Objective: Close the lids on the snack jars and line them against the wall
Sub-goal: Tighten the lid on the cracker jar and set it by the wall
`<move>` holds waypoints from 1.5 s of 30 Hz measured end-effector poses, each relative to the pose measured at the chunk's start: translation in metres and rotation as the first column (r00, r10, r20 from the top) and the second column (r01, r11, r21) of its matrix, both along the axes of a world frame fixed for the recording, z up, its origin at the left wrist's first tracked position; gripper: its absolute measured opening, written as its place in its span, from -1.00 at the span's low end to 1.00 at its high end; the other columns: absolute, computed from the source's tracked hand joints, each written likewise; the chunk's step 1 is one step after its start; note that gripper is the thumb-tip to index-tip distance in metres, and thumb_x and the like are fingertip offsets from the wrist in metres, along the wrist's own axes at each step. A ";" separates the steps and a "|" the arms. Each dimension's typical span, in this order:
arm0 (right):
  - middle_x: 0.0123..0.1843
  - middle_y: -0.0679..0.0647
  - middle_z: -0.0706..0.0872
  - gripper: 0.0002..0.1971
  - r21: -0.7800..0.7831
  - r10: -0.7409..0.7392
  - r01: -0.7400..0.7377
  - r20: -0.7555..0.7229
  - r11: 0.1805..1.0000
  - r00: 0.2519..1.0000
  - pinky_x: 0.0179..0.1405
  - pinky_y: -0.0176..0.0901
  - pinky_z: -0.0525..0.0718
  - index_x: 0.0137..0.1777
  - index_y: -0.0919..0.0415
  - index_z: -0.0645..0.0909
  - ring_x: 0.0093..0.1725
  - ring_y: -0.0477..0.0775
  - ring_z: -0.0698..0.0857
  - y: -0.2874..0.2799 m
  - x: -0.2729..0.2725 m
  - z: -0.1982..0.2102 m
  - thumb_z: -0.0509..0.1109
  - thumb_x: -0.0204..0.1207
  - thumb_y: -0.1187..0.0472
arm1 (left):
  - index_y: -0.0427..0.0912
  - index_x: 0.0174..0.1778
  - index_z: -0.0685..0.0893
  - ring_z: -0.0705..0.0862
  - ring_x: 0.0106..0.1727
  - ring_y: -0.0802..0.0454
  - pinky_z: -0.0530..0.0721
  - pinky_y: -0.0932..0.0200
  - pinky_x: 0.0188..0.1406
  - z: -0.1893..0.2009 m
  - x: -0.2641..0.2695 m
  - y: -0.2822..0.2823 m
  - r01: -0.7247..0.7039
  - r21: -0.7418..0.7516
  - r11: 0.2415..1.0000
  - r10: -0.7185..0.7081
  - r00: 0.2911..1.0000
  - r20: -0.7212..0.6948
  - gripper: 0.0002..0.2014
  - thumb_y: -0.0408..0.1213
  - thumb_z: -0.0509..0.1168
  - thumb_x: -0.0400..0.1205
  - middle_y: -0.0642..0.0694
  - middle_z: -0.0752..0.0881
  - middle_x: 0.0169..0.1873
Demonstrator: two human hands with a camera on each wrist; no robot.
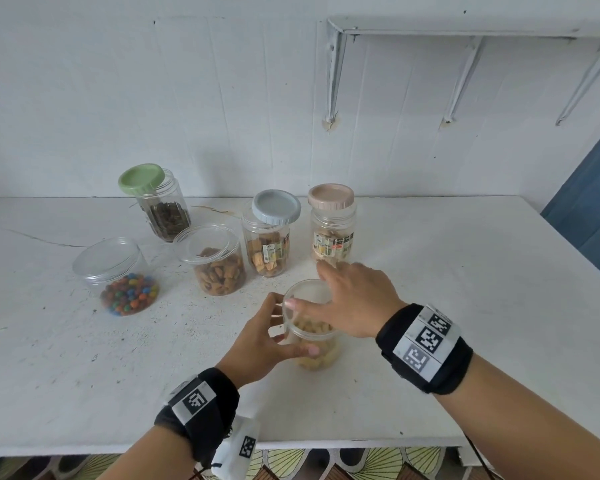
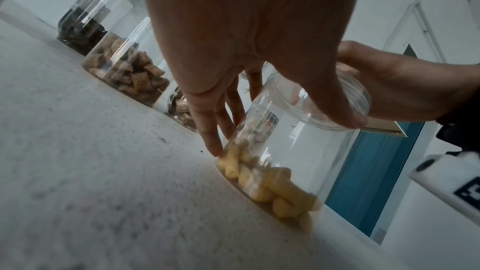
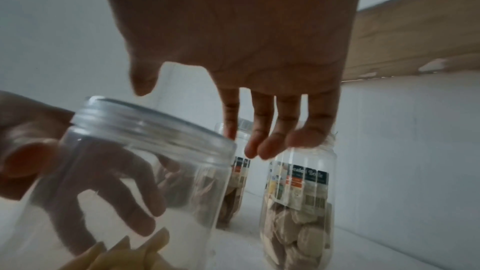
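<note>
A clear jar of pale yellow puffs [image 1: 314,344] stands near the table's front middle. My left hand [image 1: 281,336] grips its side, thumb in front and fingers behind, as the left wrist view shows on the jar [image 2: 285,151]. A clear ridged lid [image 3: 145,126] sits on its mouth; whether it is screwed tight I cannot tell. My right hand [image 1: 326,292] hovers over the lid with straight fingers [image 3: 265,130] holding nothing. Behind stand a pink-lidded jar [image 1: 332,230], a blue-grey-lidded jar [image 1: 265,244] and a green-lidded jar [image 1: 160,206], the last two with tilted lids.
A wide jar of brown snacks [image 1: 215,261] and a jar of coloured candies [image 1: 125,278] stand at the left, clear lids lying askew on them. The white wall [image 1: 222,116] runs behind the table [image 1: 465,306]. Shelf brackets [image 1: 335,71] hang at the upper right.
</note>
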State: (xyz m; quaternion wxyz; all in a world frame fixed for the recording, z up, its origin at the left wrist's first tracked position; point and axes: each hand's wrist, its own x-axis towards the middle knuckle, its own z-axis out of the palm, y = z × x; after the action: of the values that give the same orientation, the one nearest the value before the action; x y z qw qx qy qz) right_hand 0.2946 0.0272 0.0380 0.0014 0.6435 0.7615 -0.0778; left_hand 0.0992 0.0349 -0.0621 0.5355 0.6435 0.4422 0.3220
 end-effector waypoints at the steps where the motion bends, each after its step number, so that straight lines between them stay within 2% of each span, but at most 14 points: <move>1: 0.44 0.12 0.54 -0.26 -0.017 0.044 -0.044 -0.026 0.999 0.999 0.23 0.16 0.60 0.35 -0.07 0.40 0.36 0.22 0.56 0.001 0.005 0.000 0.11 0.45 -0.64 | 0.06 0.18 0.53 0.76 0.28 0.03 0.79 0.14 0.17 0.000 0.000 0.000 0.000 -0.004 1.000 0.000 1.000 -0.001 -0.33 -0.20 0.79 0.28 -0.04 0.75 0.22; 4: 0.77 -0.02 0.13 -0.25 -0.236 0.191 -0.262 -0.284 0.936 0.940 0.68 0.23 0.27 0.64 -0.40 0.30 0.75 0.16 0.11 0.003 0.012 0.004 0.50 0.47 -0.32 | 0.06 0.25 0.52 0.77 0.26 0.06 0.79 0.16 0.15 0.002 -0.001 0.000 0.005 0.001 1.000 -0.005 1.000 -0.006 -0.27 -0.19 0.79 0.27 0.00 0.73 0.23; 7: 0.65 -0.03 0.32 -0.30 -0.270 0.176 -0.283 -0.359 0.920 0.917 0.66 0.13 0.29 0.58 -0.44 0.42 0.66 0.11 0.26 0.006 0.011 0.003 0.59 0.46 -0.22 | -0.01 0.26 0.50 0.77 0.24 0.07 0.82 0.08 0.17 0.004 -0.001 0.000 0.011 0.002 1.000 -0.011 1.000 -0.013 -0.24 -0.14 0.79 0.25 0.09 0.75 0.18; 10: 0.37 0.02 0.45 -0.30 -0.137 0.115 -0.143 -0.191 0.980 0.975 0.32 0.10 0.56 0.53 -0.34 0.40 0.40 0.21 0.47 0.000 -0.002 0.001 0.46 0.41 -0.44 | -0.06 0.23 0.52 0.77 0.22 0.10 0.84 0.04 0.16 0.005 -0.002 0.000 0.011 -0.016 1.000 -0.011 1.000 0.000 -0.26 -0.17 0.79 0.24 0.26 0.76 0.11; 13: 0.44 0.18 0.42 -0.30 -0.030 0.038 -0.038 0.028 0.999 0.999 0.03 0.09 0.53 0.53 -0.17 0.29 0.32 0.37 0.50 -0.010 -0.023 -0.006 0.27 0.48 -0.47 | -0.11 0.25 0.52 0.77 0.17 0.22 0.83 0.05 0.16 0.006 -0.002 0.000 0.018 -0.034 0.999 -0.018 1.000 0.003 -0.30 -0.30 0.77 0.29 0.32 0.77 0.07; 18: 0.44 0.10 0.41 -0.25 -0.145 0.142 -0.158 -0.115 0.977 0.983 0.36 0.18 0.56 0.60 -0.32 0.26 0.47 0.24 0.41 -0.001 0.000 -0.001 0.31 0.46 -0.52 | -0.06 0.26 0.52 0.77 0.18 0.29 0.83 0.01 0.20 0.005 -0.002 0.000 0.033 -0.053 0.998 -0.033 0.999 0.005 -0.30 -0.28 0.75 0.29 0.35 0.77 0.07; 21: 0.60 -0.01 0.34 -0.29 -0.166 0.229 -0.247 -0.123 0.955 0.966 0.48 0.17 0.48 0.63 -0.44 0.23 0.56 0.16 0.34 -0.002 0.012 0.000 0.32 0.50 -0.47 | 0.04 0.24 0.51 0.73 0.27 0.23 0.83 -0.11 0.27 0.007 -0.003 0.003 0.059 -0.051 0.997 -0.060 0.998 -0.015 -0.29 -0.22 0.76 0.29 0.34 0.75 0.11; 23: 0.62 0.02 0.32 -0.30 -0.108 0.247 -0.256 -0.090 0.961 0.965 0.40 0.13 0.53 0.64 -0.40 0.22 0.55 0.17 0.36 -0.005 0.010 -0.005 0.26 0.52 -0.48 | 0.05 0.22 0.50 0.73 0.31 0.11 0.82 -0.16 0.27 0.008 -0.003 0.005 0.066 -0.055 0.996 -0.068 0.997 -0.029 -0.29 -0.19 0.78 0.28 0.35 0.76 0.08; 26: 0.54 0.11 0.35 -0.30 -0.023 0.221 -0.221 -0.008 0.975 0.975 0.06 0.05 0.57 0.64 -0.32 0.17 0.39 0.22 0.47 -0.009 0.002 -0.016 0.17 0.54 -0.48 | 0.07 0.20 0.49 0.75 0.30 0.02 0.82 -0.22 0.25 0.011 -0.003 0.005 0.065 -0.032 0.997 -0.067 0.996 -0.062 -0.24 -0.04 0.79 0.20 0.36 0.76 0.07; 29: 0.47 0.19 0.38 -0.31 0.065 0.181 -0.183 0.033 0.981 0.983 -0.14 -0.01 0.44 0.64 -0.21 0.16 0.22 0.25 0.51 -0.014 -0.005 -0.027 0.10 0.58 -0.46 | 0.04 0.20 0.48 0.74 0.26 0.00 0.83 -0.26 0.19 0.012 -0.001 0.004 0.051 -0.001 0.999 -0.051 0.996 -0.076 -0.21 0.00 0.78 0.17 0.28 0.76 0.10; 32: 0.51 0.18 0.36 -0.31 0.081 0.158 -0.158 0.007 0.984 0.987 -0.08 0.02 0.47 0.64 -0.22 0.14 0.27 0.26 0.51 -0.015 -0.006 -0.032 0.05 0.59 -0.48 | 0.07 0.22 0.47 0.73 0.28 0.03 0.84 -0.21 0.21 0.012 0.000 0.001 0.041 -0.007 0.999 -0.042 0.996 -0.076 -0.21 0.00 0.77 0.19 0.30 0.76 0.10; 37: 0.58 0.07 0.34 -0.25 0.029 0.217 -0.216 -0.025 0.976 0.976 0.44 0.23 0.42 0.68 -0.30 0.12 0.54 0.17 0.32 -0.006 0.006 -0.028 0.04 0.54 -0.56 | 0.15 0.21 0.44 0.75 0.25 0.06 0.80 0.03 0.23 0.022 0.003 0.009 0.051 -0.033 0.998 -0.056 0.983 -0.177 -0.19 -0.04 0.81 0.18 0.04 0.74 0.19; 41: 0.44 0.14 0.40 -0.30 0.106 0.202 -0.194 -0.072 0.975 0.977 0.38 0.20 0.46 0.66 -0.20 0.21 0.44 0.17 0.33 -0.009 0.000 -0.035 0.07 0.59 -0.48 | 0.00 0.18 0.48 0.78 0.15 0.00 0.86 0.03 0.11 0.024 0.005 0.013 0.022 -0.032 0.999 -0.027 0.986 -0.164 -0.21 -0.23 0.84 0.17 -0.04 0.76 0.12; 45: 0.31 0.17 0.49 -0.34 0.223 0.150 -0.119 -0.127 0.968 0.981 0.28 0.14 0.53 0.56 -0.16 0.39 0.36 0.19 0.42 -0.015 -0.009 -0.046 0.12 0.55 -0.47 | -0.06 0.11 0.46 0.73 0.05 0.08 0.82 0.09 -0.05 0.008 0.010 0.003 -0.049 0.006 0.999 0.049 0.994 -0.097 -0.21 -0.27 0.83 0.12 0.05 0.77 -0.01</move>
State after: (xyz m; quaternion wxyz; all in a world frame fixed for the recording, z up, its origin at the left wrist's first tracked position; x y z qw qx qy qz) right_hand 0.2861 0.0119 -0.0084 -0.1170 0.5794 0.8056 -0.0410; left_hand 0.1092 0.0382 -0.0544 0.5042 0.6482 0.4827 0.3042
